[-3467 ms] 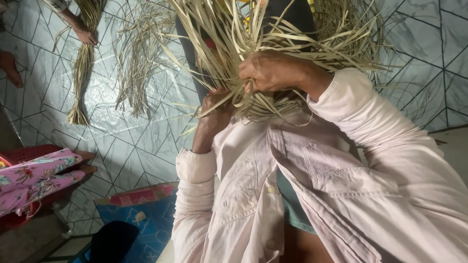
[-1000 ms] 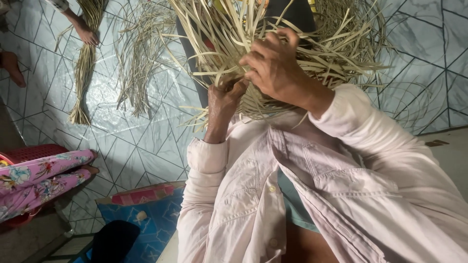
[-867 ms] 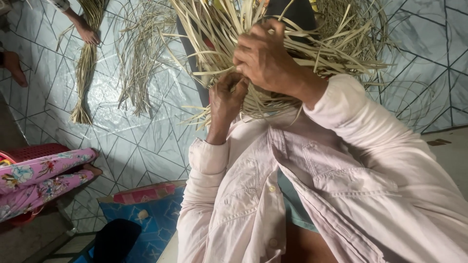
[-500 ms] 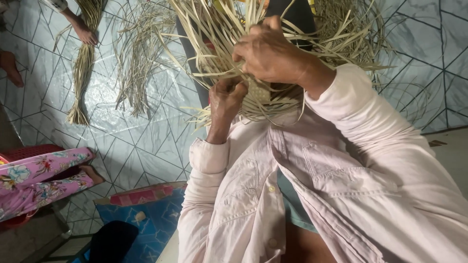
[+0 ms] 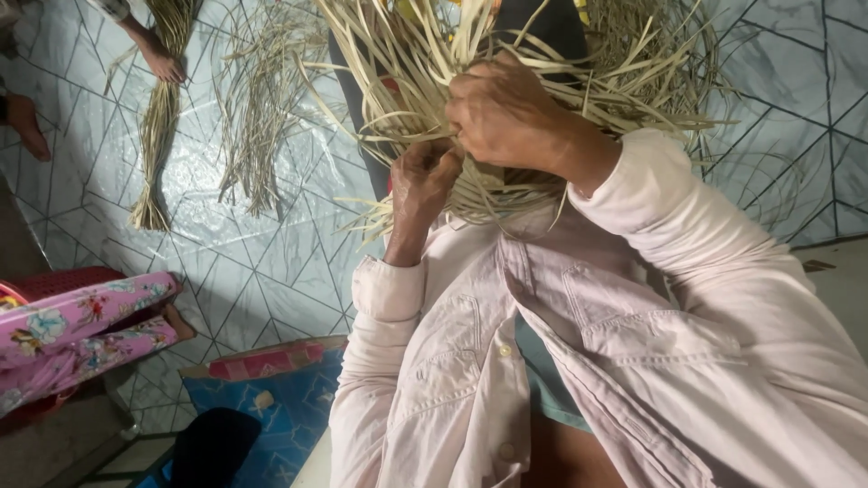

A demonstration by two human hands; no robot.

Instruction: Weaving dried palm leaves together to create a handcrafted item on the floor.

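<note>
pale shirt sleeves (image 5: 651,298) filled the near view. left hand (image 5: 423,179) was curled shut on straw strips at the lower edge of the woven straw piece (image 5: 506,99), held up near the chest. right hand (image 5: 506,116) lay just above it, touching, fingers closed over the strips; exact pinch probably hidden. beyond, loose straw bundles (image 5: 258,117) lay on the tiled floor (image 5: 226,262), another person's hand (image 5: 165,65) on one.

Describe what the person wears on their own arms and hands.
Both arms are in long, loose sleeves of a pale pinkish-white button-up shirt, with stitched seams and cuffs ending at the wrists. The left hand and right hand are bare: no gloves, and no rings or watch that I can make out.
</note>
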